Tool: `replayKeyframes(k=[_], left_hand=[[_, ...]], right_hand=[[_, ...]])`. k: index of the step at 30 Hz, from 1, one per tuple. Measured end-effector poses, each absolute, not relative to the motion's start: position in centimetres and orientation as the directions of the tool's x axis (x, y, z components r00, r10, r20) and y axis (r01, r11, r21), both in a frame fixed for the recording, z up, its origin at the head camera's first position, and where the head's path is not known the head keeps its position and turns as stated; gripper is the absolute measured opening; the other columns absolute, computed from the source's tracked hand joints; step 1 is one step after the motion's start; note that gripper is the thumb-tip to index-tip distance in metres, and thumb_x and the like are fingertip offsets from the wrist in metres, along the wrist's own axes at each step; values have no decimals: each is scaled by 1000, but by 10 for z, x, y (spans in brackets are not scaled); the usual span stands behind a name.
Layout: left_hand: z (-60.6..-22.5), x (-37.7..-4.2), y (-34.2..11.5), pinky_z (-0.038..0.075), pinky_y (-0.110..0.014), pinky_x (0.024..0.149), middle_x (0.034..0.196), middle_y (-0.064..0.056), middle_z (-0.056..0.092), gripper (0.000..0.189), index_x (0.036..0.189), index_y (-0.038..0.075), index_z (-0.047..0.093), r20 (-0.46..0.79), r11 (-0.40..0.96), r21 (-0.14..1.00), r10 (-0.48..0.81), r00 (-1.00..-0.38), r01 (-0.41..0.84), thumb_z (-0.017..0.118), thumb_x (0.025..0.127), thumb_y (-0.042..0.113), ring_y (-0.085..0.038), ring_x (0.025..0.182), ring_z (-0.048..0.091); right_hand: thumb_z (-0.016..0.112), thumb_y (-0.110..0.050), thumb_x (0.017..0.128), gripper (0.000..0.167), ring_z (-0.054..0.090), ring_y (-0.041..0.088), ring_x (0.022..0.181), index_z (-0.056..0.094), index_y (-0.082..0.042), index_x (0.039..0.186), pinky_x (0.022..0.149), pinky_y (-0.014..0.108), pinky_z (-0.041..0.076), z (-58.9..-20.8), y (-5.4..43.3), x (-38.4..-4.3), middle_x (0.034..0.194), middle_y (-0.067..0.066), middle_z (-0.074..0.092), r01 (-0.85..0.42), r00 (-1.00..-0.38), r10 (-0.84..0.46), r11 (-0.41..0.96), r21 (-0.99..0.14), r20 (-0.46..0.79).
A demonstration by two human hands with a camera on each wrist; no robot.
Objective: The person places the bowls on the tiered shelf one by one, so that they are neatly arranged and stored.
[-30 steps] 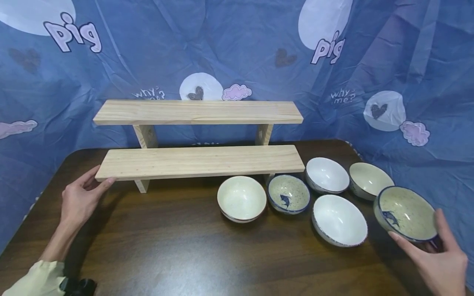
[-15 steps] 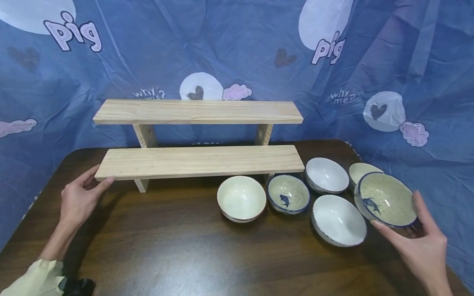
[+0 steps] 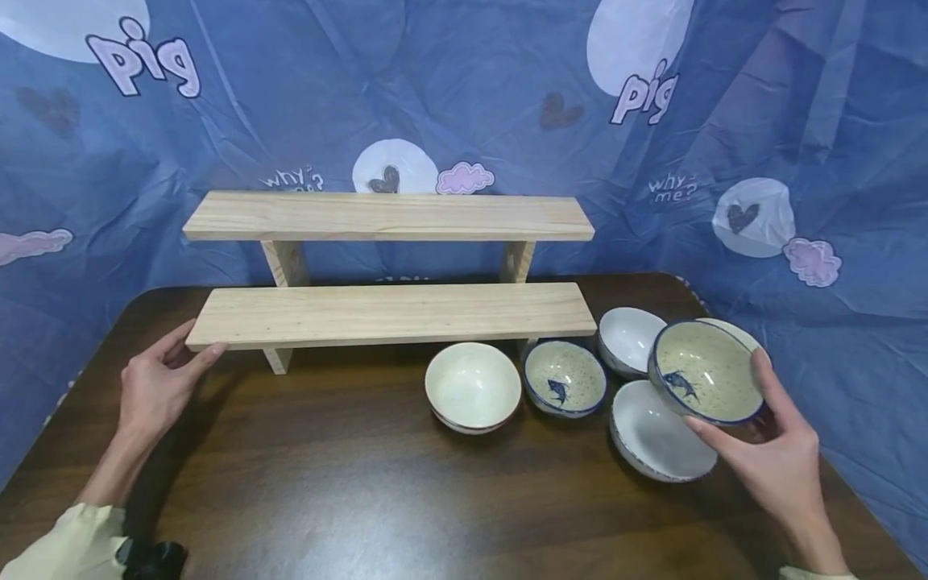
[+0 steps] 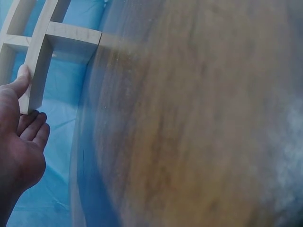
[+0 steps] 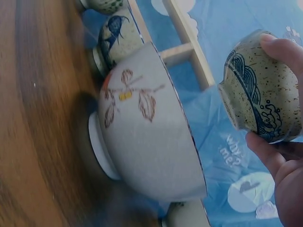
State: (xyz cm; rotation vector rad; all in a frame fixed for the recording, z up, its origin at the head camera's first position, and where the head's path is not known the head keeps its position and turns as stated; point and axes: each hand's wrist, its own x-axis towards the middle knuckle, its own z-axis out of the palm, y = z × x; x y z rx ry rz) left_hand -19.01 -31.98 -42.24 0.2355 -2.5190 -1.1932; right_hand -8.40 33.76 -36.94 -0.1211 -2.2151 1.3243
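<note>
My right hand (image 3: 772,463) grips a speckled bowl (image 3: 706,370) with a blue rim and a blue fish inside, held in the air above the other bowls. Blue waves (image 5: 270,113) mark its outside in the right wrist view. With thumb and fingers my left hand (image 3: 159,383) pinches the left end of the lower board of a two-tier wooden shelf (image 3: 391,314). In the left wrist view the thumb of the left hand (image 4: 21,146) lies against one face of the board. The held bowl partly hides a white bowl (image 3: 660,435) and a pale green bowl (image 3: 735,330).
Another white bowl (image 3: 627,334) stands behind. A cream bowl (image 3: 473,387) and a smaller fish bowl (image 3: 565,379) sit before the shelf's right half. Behind the dark wooden table (image 3: 348,483) hangs a blue printed cloth (image 3: 464,97).
My right hand has carried the fish bowl leftward and a little up, from the table's right side to over the other bowls. The left hand stays on the shelf.
</note>
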Motion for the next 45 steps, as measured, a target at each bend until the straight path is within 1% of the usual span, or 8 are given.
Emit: replayKeyframes(k=[5,18,23,25,30,34,38,45], left_hand=[[-422,-190,-320,38,-1,72,142,-28,54,69,151,1,52,237,639,770,-289,-927,-3,74,97,38,-46,125,55],[-423,-190,-321,38,-2,72,142,-28,54,70,151,1,51,231,636,772,-286,-930,-4,73,98,39,-45,126,56],[-424,-190,-322,38,-1,72,140,-29,56,68,151,1,52,244,633,774,-283,-928,10,74,98,38,-32,125,59],[-424,-190,-323,39,-1,72,139,-29,57,68,151,1,52,250,632,775,-283,-926,16,74,97,37,-20,121,61],[-424,-189,-322,39,-1,73,138,-29,57,67,149,0,53,253,623,782,-281,-926,25,74,97,36,-3,113,60],[-423,-189,-321,40,-1,73,140,-29,56,67,150,1,53,245,625,781,-283,-927,16,74,97,37,-20,122,61],[-422,-190,-320,40,-1,73,141,-28,55,69,151,0,51,231,625,780,-284,-930,3,73,98,38,-42,126,57],[-421,-190,-319,41,-2,73,142,-29,54,71,152,0,50,221,626,780,-285,-933,-7,72,98,40,-49,126,55]], right_hand=[[86,23,65,110,59,2,115,42,-14,159,87,10,48,-367,328,-88,159,19,42,-224,-854,283,558,-799,437],[89,16,67,111,51,11,132,39,-17,160,99,13,42,-356,307,-107,162,16,38,-325,-875,141,539,-777,463],[91,13,66,112,52,7,129,38,-15,161,96,12,45,-350,292,-118,161,15,40,-370,-875,67,543,-753,479],[92,12,66,113,51,8,131,38,-15,161,94,12,45,-349,287,-123,161,14,40,-400,-870,30,540,-740,493],[93,7,68,112,50,22,135,36,-15,162,91,11,46,-346,277,-136,162,13,39,-426,-872,-29,534,-730,488],[92,5,70,110,47,39,136,35,-13,162,92,11,46,-345,267,-144,162,15,38,-429,-880,-51,515,-742,473],[91,7,70,108,47,41,136,35,-7,161,93,13,47,-347,259,-152,161,17,39,-449,-874,-63,487,-749,482],[92,5,71,106,48,39,136,35,-3,160,94,15,47,-346,247,-163,161,17,40,-460,-874,-88,462,-758,477]])
